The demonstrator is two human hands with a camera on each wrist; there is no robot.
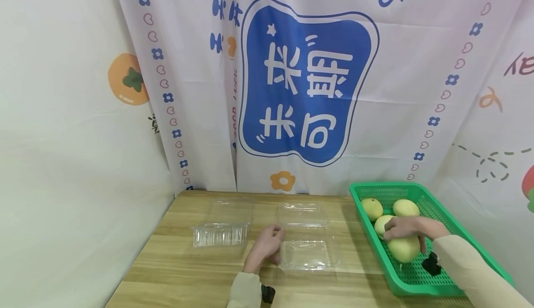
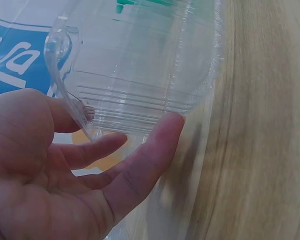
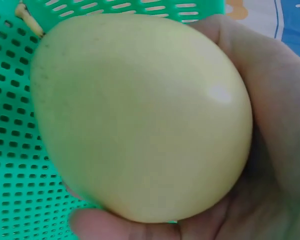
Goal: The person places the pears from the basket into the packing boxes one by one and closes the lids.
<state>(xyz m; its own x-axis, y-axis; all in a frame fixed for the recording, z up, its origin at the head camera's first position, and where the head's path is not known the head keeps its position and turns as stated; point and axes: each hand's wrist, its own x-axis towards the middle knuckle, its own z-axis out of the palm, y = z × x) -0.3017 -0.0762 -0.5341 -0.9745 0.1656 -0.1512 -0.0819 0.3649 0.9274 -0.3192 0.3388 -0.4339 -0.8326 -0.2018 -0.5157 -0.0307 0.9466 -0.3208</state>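
My right hand (image 1: 410, 228) grips a pale yellow-green pear (image 3: 140, 120) inside the green basket (image 1: 396, 284). Thumb and fingers curl round the pear's side in the right wrist view, and its stem points away to the upper left. Three other pears, among them one at the back (image 1: 405, 208), sit at the basket's far end. At the middle of the table, my left hand (image 1: 265, 245) holds the left edge of a clear plastic clamshell box (image 1: 306, 254). The left wrist view shows its fingers on both sides of the ribbed wall (image 2: 125, 107). The box's lid is folded back.
A second clear plastic box (image 1: 220, 235), also with its lid up, stands on the wooden table (image 1: 167, 271) to the left. A printed cloth (image 1: 267, 178) hangs behind the table's back edge. White cloth walls close both sides.
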